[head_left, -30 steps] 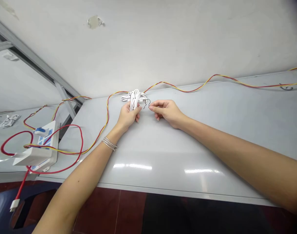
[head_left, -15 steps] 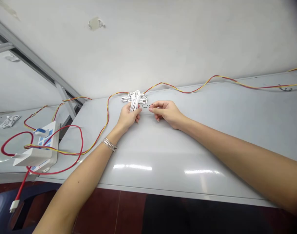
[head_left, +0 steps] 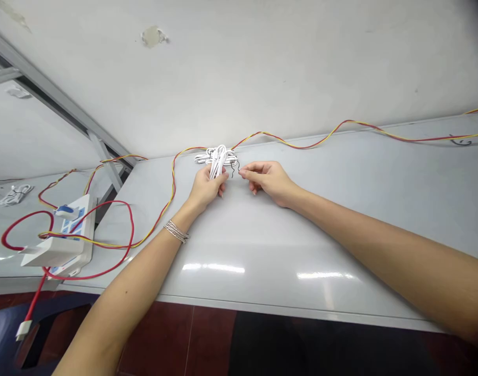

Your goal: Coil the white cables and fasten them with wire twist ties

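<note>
Here the left hand (head_left: 206, 187) grips the white cable bundle (head_left: 217, 157); the right hand (head_left: 269, 180) pinches a black twist tie (head_left: 234, 167).

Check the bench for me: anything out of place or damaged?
A red cable by the power strip hangs off the table edge, white plug dangling. Wall plaster is chipped. The white cable bundle in the left hand and black tie in the right hand look fine.

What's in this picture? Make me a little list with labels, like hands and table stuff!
left hand: the left hand grips a white cable bundle
right hand: the right hand pinches a thin black tie wire
surface: grey table
behind: red-and-yellow wire along the back
far left: power strip, red cable
</note>
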### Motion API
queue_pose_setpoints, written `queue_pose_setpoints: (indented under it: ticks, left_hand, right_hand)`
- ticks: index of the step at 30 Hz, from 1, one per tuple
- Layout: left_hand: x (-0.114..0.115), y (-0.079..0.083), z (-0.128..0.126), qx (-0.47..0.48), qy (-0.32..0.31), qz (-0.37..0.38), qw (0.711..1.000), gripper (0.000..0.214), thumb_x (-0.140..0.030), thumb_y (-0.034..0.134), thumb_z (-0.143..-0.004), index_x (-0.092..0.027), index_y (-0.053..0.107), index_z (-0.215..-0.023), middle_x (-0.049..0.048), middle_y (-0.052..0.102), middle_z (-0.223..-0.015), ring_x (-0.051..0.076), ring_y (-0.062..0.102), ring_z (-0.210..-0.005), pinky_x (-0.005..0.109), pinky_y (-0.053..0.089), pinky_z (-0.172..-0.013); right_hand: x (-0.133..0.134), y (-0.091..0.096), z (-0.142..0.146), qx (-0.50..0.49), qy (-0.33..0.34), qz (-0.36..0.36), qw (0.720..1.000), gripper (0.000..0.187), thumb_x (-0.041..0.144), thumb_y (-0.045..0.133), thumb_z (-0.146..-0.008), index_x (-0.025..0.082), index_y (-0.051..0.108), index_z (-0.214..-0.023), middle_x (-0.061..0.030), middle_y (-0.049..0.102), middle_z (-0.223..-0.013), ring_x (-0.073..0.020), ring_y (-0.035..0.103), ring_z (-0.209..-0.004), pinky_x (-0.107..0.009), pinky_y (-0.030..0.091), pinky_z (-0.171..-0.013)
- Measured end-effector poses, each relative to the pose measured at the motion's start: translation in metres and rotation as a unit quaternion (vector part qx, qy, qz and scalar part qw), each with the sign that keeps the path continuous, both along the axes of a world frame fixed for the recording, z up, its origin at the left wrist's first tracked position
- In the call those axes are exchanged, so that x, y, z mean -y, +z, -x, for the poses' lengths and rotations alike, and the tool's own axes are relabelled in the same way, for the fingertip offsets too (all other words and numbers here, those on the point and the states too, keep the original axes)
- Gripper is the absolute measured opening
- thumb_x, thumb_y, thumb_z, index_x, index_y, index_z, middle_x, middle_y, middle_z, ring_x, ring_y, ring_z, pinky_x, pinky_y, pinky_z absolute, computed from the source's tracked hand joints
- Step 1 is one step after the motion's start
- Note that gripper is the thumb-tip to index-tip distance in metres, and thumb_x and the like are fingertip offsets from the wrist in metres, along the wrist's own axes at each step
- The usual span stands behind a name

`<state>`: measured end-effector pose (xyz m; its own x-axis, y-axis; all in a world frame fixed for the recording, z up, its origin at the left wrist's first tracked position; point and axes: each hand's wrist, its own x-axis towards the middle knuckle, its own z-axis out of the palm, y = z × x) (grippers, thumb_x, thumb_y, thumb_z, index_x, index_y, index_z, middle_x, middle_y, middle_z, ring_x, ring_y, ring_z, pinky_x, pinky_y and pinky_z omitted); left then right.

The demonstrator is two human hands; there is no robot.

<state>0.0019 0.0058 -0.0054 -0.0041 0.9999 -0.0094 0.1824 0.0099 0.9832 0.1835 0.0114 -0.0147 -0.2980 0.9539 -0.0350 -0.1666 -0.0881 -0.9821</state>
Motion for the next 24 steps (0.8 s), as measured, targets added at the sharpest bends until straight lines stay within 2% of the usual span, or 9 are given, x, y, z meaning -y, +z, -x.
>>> queue_pose_setpoints:
  ticks: [17,24]
  left_hand:
    - [-0.0005,0.0005,-0.0004,-0.009,-0.001,0.003,1.0,0.015,-0.017,0.066,-0.078,-0.016,0.054,-0.086,-0.0051,0.051,-0.052,0.009,0.048,-0.043,0.018,0.04,-0.039]
    - [-0.0008,-0.0005,-0.0001,-0.001,0.004,0.004,1.0,0.02,-0.019,0.071,-0.075,-0.016,0.055,-0.085,-0.0052,0.051,-0.052,0.009,0.048,-0.043,0.019,0.039,-0.04]
  right_hand:
    - [0.0001,0.0009,0.0008,-0.005,-0.005,0.006,1.0,0.026,0.032,0.084,-0.07,0.013,0.072,-0.084,0.0027,0.057,-0.055,-0.008,0.049,-0.047,-0.021,0.043,-0.044]
    - [-0.0004,0.0,0.0009,-0.006,-0.005,0.006,1.0,0.028,0.034,0.085,-0.07,0.013,0.071,-0.082,0.0025,0.057,-0.055,-0.0079,0.049,-0.047,-0.021,0.043,-0.043]
